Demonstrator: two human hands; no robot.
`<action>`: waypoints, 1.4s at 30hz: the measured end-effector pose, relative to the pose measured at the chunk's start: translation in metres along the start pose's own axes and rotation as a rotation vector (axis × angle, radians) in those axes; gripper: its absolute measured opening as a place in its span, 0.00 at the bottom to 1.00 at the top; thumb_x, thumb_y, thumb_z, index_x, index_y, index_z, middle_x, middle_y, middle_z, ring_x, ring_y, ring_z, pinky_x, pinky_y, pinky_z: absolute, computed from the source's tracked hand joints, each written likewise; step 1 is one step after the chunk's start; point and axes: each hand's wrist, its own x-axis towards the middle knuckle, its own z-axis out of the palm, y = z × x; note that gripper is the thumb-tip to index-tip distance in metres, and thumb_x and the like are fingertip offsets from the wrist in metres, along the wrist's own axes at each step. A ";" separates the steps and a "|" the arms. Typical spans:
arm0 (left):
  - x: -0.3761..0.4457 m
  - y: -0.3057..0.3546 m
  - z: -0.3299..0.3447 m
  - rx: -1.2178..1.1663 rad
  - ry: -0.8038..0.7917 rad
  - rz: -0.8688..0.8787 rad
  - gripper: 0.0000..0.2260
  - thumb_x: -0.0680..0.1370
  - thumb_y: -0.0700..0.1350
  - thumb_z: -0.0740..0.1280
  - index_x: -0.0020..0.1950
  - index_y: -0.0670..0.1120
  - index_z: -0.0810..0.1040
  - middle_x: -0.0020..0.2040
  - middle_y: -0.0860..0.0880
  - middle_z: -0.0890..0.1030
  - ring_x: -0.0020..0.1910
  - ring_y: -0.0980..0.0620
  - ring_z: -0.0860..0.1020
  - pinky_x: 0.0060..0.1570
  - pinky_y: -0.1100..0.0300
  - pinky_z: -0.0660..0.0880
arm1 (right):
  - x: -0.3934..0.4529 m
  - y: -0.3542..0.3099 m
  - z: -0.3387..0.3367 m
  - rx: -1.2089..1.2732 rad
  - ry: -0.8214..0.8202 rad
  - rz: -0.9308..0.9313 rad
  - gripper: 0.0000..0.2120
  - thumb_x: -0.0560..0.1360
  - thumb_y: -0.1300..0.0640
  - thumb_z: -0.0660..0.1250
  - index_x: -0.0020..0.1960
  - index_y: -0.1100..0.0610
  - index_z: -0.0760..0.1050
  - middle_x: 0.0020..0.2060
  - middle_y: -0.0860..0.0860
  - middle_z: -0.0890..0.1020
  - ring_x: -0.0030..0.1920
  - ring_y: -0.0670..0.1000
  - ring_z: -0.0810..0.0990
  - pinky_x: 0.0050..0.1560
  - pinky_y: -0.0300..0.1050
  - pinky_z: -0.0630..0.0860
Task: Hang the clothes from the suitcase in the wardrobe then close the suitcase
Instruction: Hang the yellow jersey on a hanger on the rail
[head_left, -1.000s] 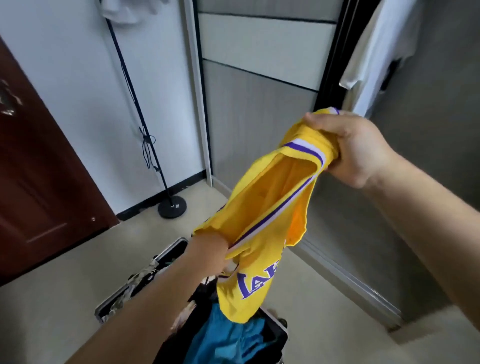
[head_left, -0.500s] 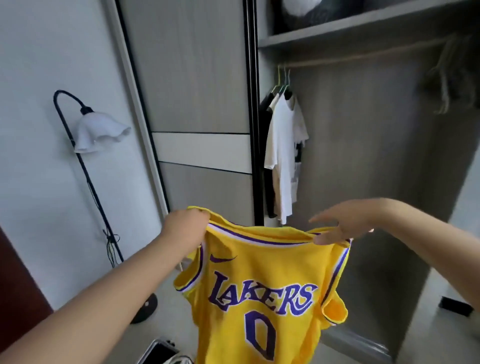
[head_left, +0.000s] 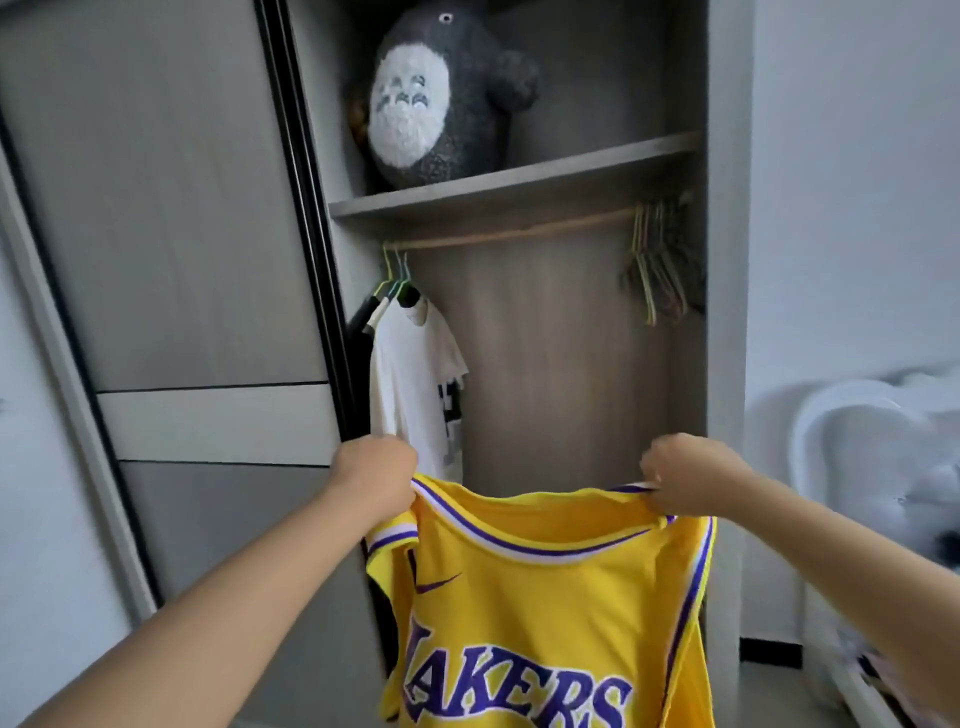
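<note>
Fingers of the left hand and the right hand curl tightly around the two shoulder straps of a yellow sleeveless basketball jersey with purple lettering, which hangs spread out below them. Beyond the fingers stands an open grey wardrobe. Above them, a wooden rail carries a white T-shirt at its left end and empty wire hangers at its right.
</note>
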 end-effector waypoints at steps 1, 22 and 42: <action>0.016 0.008 -0.006 -0.032 0.016 -0.006 0.12 0.75 0.41 0.58 0.56 0.44 0.75 0.57 0.46 0.77 0.57 0.45 0.76 0.47 0.57 0.72 | 0.008 0.013 -0.002 -0.024 0.023 0.017 0.13 0.75 0.54 0.60 0.58 0.56 0.75 0.44 0.50 0.74 0.44 0.50 0.74 0.37 0.37 0.70; 0.299 0.064 -0.003 -0.856 0.292 -0.254 0.16 0.74 0.38 0.61 0.29 0.44 0.59 0.29 0.47 0.63 0.36 0.45 0.66 0.29 0.59 0.58 | 0.269 0.112 0.030 -0.009 -0.478 -0.251 0.26 0.71 0.48 0.69 0.66 0.54 0.68 0.59 0.56 0.78 0.54 0.55 0.78 0.55 0.46 0.74; 0.493 0.020 0.038 -0.936 0.455 -0.153 0.12 0.72 0.37 0.64 0.31 0.47 0.68 0.32 0.49 0.71 0.37 0.46 0.75 0.33 0.60 0.70 | 0.478 0.212 -0.041 0.124 0.538 0.793 0.16 0.79 0.62 0.55 0.66 0.66 0.64 0.64 0.64 0.68 0.64 0.64 0.70 0.59 0.55 0.71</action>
